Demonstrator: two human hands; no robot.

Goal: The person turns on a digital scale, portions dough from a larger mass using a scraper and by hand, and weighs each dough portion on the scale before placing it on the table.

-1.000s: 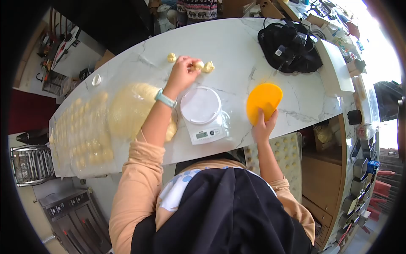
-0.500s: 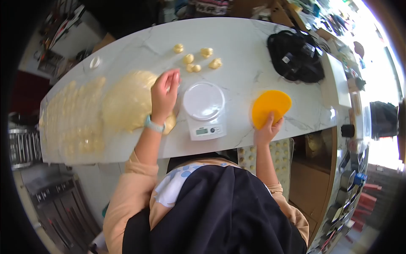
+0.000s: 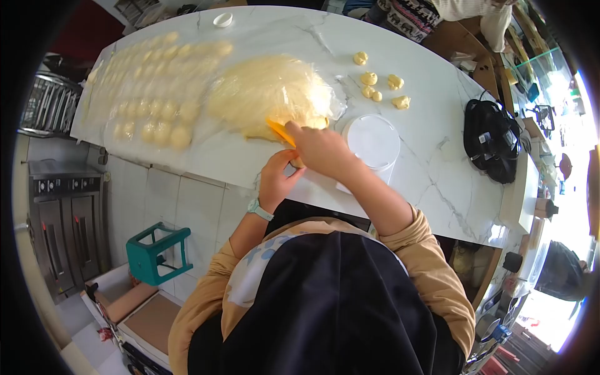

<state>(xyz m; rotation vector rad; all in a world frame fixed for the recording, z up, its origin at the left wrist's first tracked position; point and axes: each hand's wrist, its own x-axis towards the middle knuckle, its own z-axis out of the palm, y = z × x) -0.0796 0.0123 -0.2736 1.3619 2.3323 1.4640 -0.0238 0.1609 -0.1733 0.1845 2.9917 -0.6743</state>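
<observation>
My right hand (image 3: 315,147) grips the orange scraper (image 3: 280,131), which stands tilted at the front edge of the large dough mound (image 3: 269,90) under clear plastic. Just below it, my left hand (image 3: 278,178), with the watch on its wrist, is closed on a small piece of dough (image 3: 297,162). The white kitchen scale (image 3: 373,142) stands to the right, its lower part hidden behind my right forearm. Beyond the scale, several small dough lumps (image 3: 369,79) lie on the marble table (image 3: 431,150).
Rows of dough balls (image 3: 162,111) lie under plastic at the left. A white cap (image 3: 222,20) sits near the far edge. A black bag (image 3: 492,137) and a white box (image 3: 522,194) are at the right. A teal stool (image 3: 158,253) stands below. Another person's sleeve (image 3: 497,25) shows top right.
The view has swung left. My right hand has brought the scraper across to the dough mound. My left hand has left the small lumps, come to the mound's front edge and closed on dough.
</observation>
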